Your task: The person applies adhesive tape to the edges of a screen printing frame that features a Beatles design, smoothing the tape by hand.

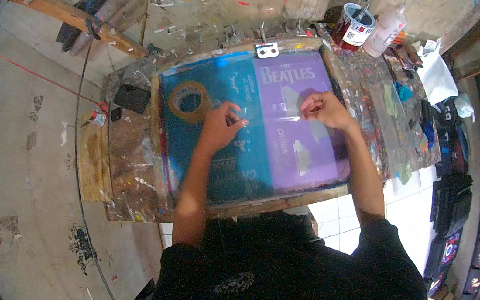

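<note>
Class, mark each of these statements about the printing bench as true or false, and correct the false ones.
1. Both hands hold a strip of clear tape stretched across the screen. True: the left hand and right hand pinch its ends.
2. The roll of brown tape lies on the purple half of the screen. False: it lies on the teal half, left of the left hand.
3. An open paint can stands at the bench's far right corner. True.
4. The white bottle stands left of the paint can. False: it stands to its right.
</note>
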Available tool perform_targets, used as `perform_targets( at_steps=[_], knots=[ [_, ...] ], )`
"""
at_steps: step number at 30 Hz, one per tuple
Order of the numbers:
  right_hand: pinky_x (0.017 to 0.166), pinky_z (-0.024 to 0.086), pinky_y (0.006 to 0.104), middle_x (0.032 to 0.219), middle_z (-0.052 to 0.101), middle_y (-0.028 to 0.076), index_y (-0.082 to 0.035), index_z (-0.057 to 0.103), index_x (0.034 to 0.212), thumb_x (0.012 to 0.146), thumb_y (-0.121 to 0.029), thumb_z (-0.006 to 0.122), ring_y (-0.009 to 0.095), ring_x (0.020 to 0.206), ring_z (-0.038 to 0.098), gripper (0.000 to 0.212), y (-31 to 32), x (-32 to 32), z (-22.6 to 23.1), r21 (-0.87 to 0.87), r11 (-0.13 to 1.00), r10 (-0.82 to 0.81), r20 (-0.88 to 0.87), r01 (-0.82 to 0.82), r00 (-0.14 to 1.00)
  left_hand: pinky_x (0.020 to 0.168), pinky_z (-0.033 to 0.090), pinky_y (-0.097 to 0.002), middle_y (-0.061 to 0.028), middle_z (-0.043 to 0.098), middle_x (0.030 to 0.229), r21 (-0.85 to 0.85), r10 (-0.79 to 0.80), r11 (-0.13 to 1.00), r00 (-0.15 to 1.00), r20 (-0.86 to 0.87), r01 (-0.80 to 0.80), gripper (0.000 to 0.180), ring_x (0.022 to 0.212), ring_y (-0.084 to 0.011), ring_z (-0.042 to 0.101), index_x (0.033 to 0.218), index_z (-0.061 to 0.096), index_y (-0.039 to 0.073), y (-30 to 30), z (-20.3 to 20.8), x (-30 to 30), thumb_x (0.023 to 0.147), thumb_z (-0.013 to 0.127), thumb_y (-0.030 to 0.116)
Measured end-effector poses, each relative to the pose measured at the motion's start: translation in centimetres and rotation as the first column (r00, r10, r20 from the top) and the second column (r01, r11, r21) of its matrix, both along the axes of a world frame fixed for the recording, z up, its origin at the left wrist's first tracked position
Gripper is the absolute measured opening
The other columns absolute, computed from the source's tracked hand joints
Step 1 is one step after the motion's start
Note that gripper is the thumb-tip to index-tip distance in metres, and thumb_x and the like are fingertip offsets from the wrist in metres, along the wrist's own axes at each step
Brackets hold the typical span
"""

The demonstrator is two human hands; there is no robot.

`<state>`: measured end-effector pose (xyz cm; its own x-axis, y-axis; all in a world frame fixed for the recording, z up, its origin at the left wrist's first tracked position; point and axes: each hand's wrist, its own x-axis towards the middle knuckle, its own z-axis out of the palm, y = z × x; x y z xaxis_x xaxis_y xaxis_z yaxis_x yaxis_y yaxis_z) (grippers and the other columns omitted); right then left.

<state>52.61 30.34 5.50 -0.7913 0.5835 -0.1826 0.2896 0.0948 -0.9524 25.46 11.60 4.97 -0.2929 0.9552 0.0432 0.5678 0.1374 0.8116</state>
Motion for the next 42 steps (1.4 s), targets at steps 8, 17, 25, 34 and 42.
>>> perform_targets(
  at_steps=[8,17,25,34,42],
  knots=[
    [0.066,0.051,0.0229,0.075,0.066,0.003,0.001,0.064,0.088,0.071,0.006,0.074,0.008,0.069,0.061,0.02,0.3,0.0,-1.2,0.004,1.0,-0.007,-0.033,0.007,0.999,0.065,0.05,-0.0323,-0.005,0.065,0.075,-0.053,0.004,0.999,1.0,0.016,-0.003,0.035,0.068,-0.0147,0.06,0.103,0.057,0.005,-0.1,0.3,0.3,0.077,0.076,0.02],
    [0.057,0.045,0.0209,0.07,0.061,-0.001,0.0,0.062,0.084,0.069,0.006,0.074,0.004,0.065,0.055,0.02,0.2,0.0,-1.5,0.018,1.0,-0.021,-0.056,0.022,0.998,0.062,0.049,-0.0331,-0.0049,0.064,0.074,-0.059,0.011,0.998,0.999,0.032,-0.009,0.037,0.066,-0.0154,0.059,0.104,0.056,0.005,-0.2,0.7,0.6,0.077,0.076,0.019],
    [0.057,0.044,0.0211,0.067,0.056,-0.005,-0.002,0.059,0.086,0.067,0.006,0.073,0.003,0.063,0.05,0.025,0.5,0.0,-2.6,0.102,0.995,-0.004,-0.128,0.017,0.992,0.059,0.049,-0.0335,-0.0069,0.064,0.073,-0.011,0.0,1.0,1.0,-0.003,0.0,0.037,0.063,-0.0173,0.06,0.104,0.055,0.003,-0.2,0.4,0.6,0.076,0.076,0.017],
    [0.06,0.049,0.0249,0.069,0.062,-0.001,-0.004,0.059,0.08,0.069,0.005,0.071,0.007,0.065,0.058,0.019,-0.8,-0.3,-1.6,0.095,0.99,-0.103,-0.059,0.108,0.993,0.06,0.05,-0.0336,-0.0058,0.064,0.072,-0.034,0.038,0.999,0.998,-0.048,-0.039,0.037,0.064,-0.0161,0.06,0.104,0.056,0.005,-0.1,-0.1,0.8,0.075,0.077,0.017],
    [0.063,0.05,0.0298,0.071,0.067,0.006,-0.005,0.063,0.073,0.067,-0.001,0.074,0.015,0.066,0.064,0.013,-2.0,-0.5,-0.1,0.376,0.922,-0.148,0.111,0.097,0.983,0.06,0.051,-0.0351,-0.0065,0.065,0.071,-0.031,0.073,0.997,0.992,-0.102,-0.077,0.039,0.063,-0.0185,0.062,0.103,0.056,0.007,-0.1,-0.1,1.3,0.074,0.078,0.018]
  ],
)
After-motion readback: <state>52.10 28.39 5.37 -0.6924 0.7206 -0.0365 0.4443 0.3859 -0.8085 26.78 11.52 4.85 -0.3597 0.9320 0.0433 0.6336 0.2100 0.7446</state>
